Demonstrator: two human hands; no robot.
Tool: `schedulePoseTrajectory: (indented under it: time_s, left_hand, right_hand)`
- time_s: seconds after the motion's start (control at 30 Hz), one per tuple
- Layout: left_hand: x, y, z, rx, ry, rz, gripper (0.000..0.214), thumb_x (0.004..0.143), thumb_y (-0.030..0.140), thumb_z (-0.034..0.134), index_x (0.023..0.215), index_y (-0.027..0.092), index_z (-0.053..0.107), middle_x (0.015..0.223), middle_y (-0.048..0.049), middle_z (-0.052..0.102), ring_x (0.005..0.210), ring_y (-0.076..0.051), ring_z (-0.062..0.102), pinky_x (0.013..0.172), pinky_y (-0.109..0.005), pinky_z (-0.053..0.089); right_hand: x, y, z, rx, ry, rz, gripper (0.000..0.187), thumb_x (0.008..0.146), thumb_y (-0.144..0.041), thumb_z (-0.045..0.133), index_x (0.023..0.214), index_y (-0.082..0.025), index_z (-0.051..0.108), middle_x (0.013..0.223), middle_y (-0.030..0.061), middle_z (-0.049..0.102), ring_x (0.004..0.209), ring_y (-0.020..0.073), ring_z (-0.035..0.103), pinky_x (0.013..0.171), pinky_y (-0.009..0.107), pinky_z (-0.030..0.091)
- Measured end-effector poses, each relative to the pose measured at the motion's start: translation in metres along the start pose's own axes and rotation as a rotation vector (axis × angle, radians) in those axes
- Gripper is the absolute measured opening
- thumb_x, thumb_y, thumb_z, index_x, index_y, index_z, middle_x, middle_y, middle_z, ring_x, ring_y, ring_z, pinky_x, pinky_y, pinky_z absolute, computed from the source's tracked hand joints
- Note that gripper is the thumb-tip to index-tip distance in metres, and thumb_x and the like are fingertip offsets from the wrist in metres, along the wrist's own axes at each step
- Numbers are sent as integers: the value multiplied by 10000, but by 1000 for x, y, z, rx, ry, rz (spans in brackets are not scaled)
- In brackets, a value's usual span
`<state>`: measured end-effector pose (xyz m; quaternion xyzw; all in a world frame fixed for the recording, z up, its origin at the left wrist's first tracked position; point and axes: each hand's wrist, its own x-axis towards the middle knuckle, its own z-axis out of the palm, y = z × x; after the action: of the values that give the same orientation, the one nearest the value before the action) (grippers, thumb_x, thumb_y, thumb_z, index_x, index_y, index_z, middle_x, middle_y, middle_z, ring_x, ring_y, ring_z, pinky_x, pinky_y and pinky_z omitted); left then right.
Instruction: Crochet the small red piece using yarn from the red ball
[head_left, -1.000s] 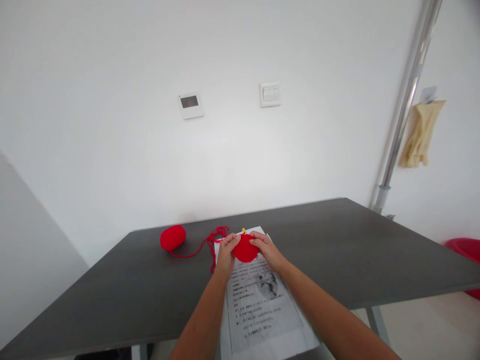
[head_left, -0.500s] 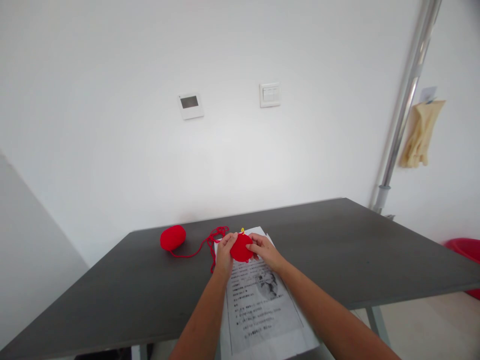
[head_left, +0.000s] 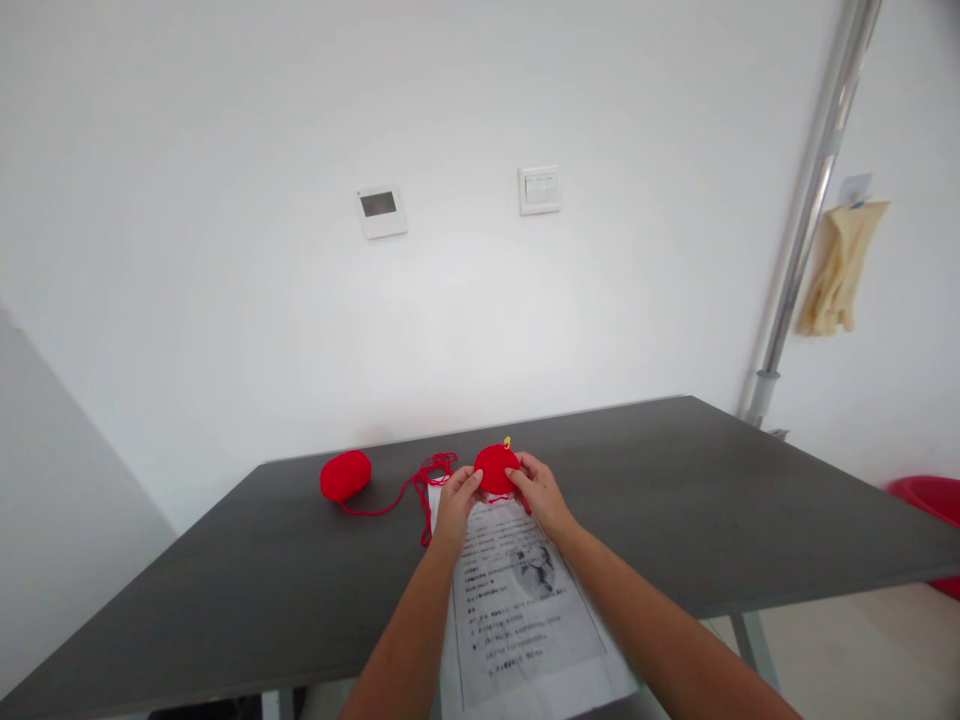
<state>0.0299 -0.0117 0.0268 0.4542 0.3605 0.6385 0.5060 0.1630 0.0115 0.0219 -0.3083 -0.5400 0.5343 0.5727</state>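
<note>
A round red crochet piece is held up over the printed sheets, with a small yellow stitch marker at its top right edge. My left hand pinches its left edge between thumb and fingers. On the other side, my right hand grips the right edge, thumb on the front face. A short red strand hangs below the piece. Loose red yarn lies in loops left of my hands and runs to a red yarn ball on the table.
Printed paper sheets lie under my forearms and reach over the near edge of the dark grey table. Behind stands a white wall with a switch and a small panel. Yellowish gloves hang by a metal pipe; a red object is far right.
The crochet piece has moved slightly up and right and been turned, its yellow marker shifting to the right. My fingers now grip it lower on both sides.
</note>
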Motion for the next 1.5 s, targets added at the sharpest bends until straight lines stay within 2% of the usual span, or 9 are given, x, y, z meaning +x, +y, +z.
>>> schedulePoseTrajectory:
  time_s: [0.27,0.7,0.8,0.97,1.1,1.2,1.5]
  left_hand:
    - [1,-1,-2,-15,22,16,238,649,360,691,638,137,607,563,21,516,540,-84,446,546,-215,352]
    - [3,-3,-4,-65,82,37,281,657,410,673,667,135,616,565,-3,551,535,-107,472,544,-241,374]
    - [3,-3,-4,-7,55,30,294,663,429,662,661,139,613,560,-2,546,537,-110,473,545,-242,372]
    - [4,-6,-6,232,64,71,244,635,388,691,660,156,620,543,26,536,520,-100,452,553,-231,352]
    - [4,-5,-5,354,83,121,248,639,380,677,563,167,575,503,38,503,509,-100,438,545,-228,337]
    - [2,-1,-2,369,68,121,269,612,369,693,517,170,540,490,39,493,504,-102,432,534,-228,334]
    - [0,1,1,344,56,121,284,628,369,676,497,175,515,483,44,462,503,-103,407,524,-226,320]
  right_hand:
    - [3,5,-2,31,-21,17,189,708,-359,584,752,-179,543,473,-60,513,381,78,391,388,196,275]
    - [0,-6,0,50,-7,-18,172,703,-338,593,745,-171,589,543,-40,545,416,80,441,405,202,329]
    - [0,-7,0,57,-18,-19,171,698,-333,602,757,-172,601,578,-32,562,432,83,449,412,204,346]
    - [0,-6,1,34,-65,-1,201,696,-348,610,792,-173,626,641,-9,606,477,103,483,429,213,373]
    - [0,-4,1,63,-51,-20,225,700,-379,632,783,-171,629,678,3,629,579,133,545,548,244,436]
    - [0,-3,1,82,-26,-29,244,699,-402,651,762,-168,628,681,8,635,624,152,566,614,268,452]
    - [1,2,-1,1,-49,-23,322,709,-469,631,816,-166,652,686,24,649,634,175,577,639,301,472]
